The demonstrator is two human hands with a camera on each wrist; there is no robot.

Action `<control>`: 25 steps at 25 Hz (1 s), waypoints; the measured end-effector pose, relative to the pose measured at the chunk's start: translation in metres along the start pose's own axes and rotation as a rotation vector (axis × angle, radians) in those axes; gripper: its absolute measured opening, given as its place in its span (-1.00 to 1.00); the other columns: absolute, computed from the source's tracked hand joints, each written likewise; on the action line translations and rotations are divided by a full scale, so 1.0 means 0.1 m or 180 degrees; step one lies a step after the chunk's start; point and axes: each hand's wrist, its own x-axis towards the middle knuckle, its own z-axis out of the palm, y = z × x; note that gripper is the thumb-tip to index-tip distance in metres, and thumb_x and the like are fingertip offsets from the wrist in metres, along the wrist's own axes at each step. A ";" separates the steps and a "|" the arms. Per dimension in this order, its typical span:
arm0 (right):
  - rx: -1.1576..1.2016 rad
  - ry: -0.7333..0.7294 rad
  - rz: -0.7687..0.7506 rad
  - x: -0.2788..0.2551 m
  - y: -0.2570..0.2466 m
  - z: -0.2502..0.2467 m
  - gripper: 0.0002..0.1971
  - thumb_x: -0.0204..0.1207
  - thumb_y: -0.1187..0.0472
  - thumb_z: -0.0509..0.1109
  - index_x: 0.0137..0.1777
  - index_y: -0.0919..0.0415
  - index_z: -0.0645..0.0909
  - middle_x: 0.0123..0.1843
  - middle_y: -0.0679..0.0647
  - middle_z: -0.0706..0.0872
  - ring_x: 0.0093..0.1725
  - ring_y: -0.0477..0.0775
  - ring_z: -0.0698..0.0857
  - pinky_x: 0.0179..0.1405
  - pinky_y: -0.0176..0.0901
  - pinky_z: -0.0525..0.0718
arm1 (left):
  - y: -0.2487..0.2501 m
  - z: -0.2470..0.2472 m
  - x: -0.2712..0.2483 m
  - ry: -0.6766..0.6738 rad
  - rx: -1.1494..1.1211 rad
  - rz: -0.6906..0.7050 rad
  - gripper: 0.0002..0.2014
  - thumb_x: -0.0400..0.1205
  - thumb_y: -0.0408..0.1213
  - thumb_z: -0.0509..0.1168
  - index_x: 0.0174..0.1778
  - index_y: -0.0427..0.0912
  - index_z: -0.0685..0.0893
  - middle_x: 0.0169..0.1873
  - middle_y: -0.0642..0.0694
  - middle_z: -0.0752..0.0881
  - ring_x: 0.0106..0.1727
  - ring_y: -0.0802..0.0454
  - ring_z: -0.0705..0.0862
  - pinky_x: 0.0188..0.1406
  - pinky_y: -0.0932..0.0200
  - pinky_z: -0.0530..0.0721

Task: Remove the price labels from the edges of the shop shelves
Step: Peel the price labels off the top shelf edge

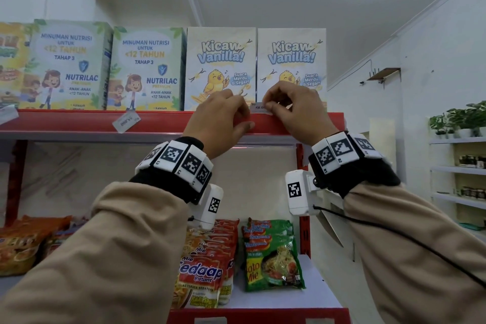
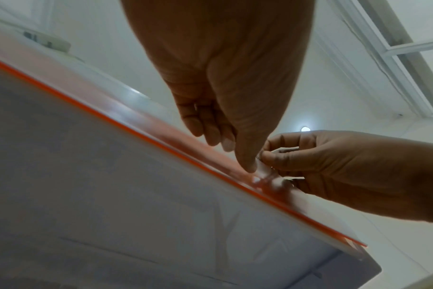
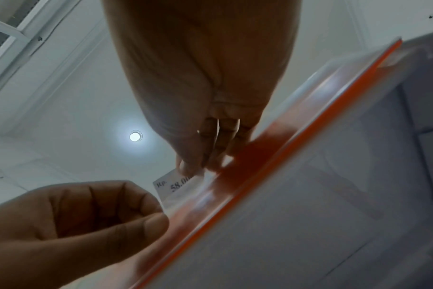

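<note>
2 Nutrilac boxes point(image 1: 105, 66) & 2 Kicaw Vanilla boxes point(image 1: 256, 66) up top, noodle pkts point(image 1: 236, 258) below, potted plants point(image 1: 460, 119) far right

Both arms: loose tan sleeves point(image 1: 110, 244), black cuffs under them, each wrist ringed by a band of white blocks point(image 1: 181, 160) printed with black square fiducial markers, a white marker-tagged camera box point(image 1: 299, 192) below each wrist, thin black cable point(image 1: 394, 231) trailing off the right one.
</note>
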 end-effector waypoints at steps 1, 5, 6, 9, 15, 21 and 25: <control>-0.0012 -0.0088 -0.0034 0.01 -0.01 0.02 -0.93 0.53 0.25 0.41 -0.08 0.06 0.68 -0.16 -0.06 0.73 -0.14 -0.08 0.66 -0.03 -0.23 0.62 | 0.00 0.00 0.00 0.0073 -0.0147 -0.0055 -0.74 0.53 -0.07 0.44 0.05 -0.10 0.63 -0.19 0.06 0.55 -0.02 0.08 0.49 0.06 0.14 0.48; -0.0054 -0.0456 -0.0123 0.05 0.00 0.00 -0.94 0.54 0.23 0.41 -0.06 0.06 0.69 -0.17 -0.04 0.72 -0.17 -0.12 0.64 -0.12 -0.32 0.55 | 0.00 0.02 0.01 0.0122 -0.0578 -0.0157 -0.67 0.57 -0.14 0.41 0.21 -0.14 0.58 -0.32 0.07 0.60 -0.14 0.05 0.57 -0.01 0.10 0.55; -0.0093 -0.0528 -0.0116 0.06 0.00 -0.02 -0.94 0.55 0.21 0.40 -0.04 0.06 0.69 -0.15 -0.05 0.72 -0.14 -0.12 0.64 -0.12 -0.35 0.54 | -0.01 0.02 0.02 0.0072 -0.0430 -0.0120 -0.73 0.59 -0.12 0.38 0.14 -0.14 0.61 -0.28 0.04 0.58 -0.11 0.04 0.55 -0.01 0.11 0.52; -0.0300 -0.0701 -0.0090 0.09 0.00 -0.08 -0.92 0.54 0.16 0.41 -0.01 0.05 0.71 -0.14 -0.07 0.72 -0.13 -0.15 0.63 -0.18 -0.45 0.49 | -0.04 0.04 0.04 -0.0030 -0.0111 -0.0091 -0.78 0.62 -0.08 0.33 0.01 -0.17 0.68 -0.17 0.00 0.49 -0.05 0.04 0.44 -0.02 0.14 0.42; -0.0707 -0.0963 -0.0054 0.09 -0.05 -0.10 -0.95 0.51 0.09 0.45 -0.12 0.04 0.70 -0.27 -0.14 0.65 -0.25 -0.20 0.55 -0.20 -0.33 0.43 | -0.05 0.03 0.05 -0.0078 -0.0188 -0.0074 -0.79 0.62 -0.11 0.33 0.02 -0.17 0.72 -0.19 -0.03 0.48 -0.07 0.01 0.46 -0.01 0.09 0.48; -0.0802 -0.1012 0.0020 0.09 -0.07 -0.08 -0.91 0.54 0.08 0.42 -0.07 0.06 0.70 -0.26 -0.15 0.60 -0.26 -0.24 0.50 -0.31 -0.42 0.36 | -0.04 -0.02 0.05 -0.0207 -0.0137 -0.0072 -0.80 0.65 -0.13 0.29 0.03 -0.17 0.72 -0.18 -0.05 0.51 -0.05 0.00 0.47 0.02 0.08 0.46; -0.0892 -0.1036 0.0080 0.07 -0.11 -0.08 -0.88 0.57 0.08 0.39 -0.01 0.08 0.72 -0.21 -0.10 0.63 -0.21 -0.13 0.55 -0.32 -0.42 0.36 | -0.02 -0.05 0.07 -0.0338 -0.0060 -0.0113 -0.76 0.66 -0.11 0.27 0.06 -0.16 0.74 -0.17 -0.06 0.50 -0.05 0.03 0.43 0.00 0.13 0.39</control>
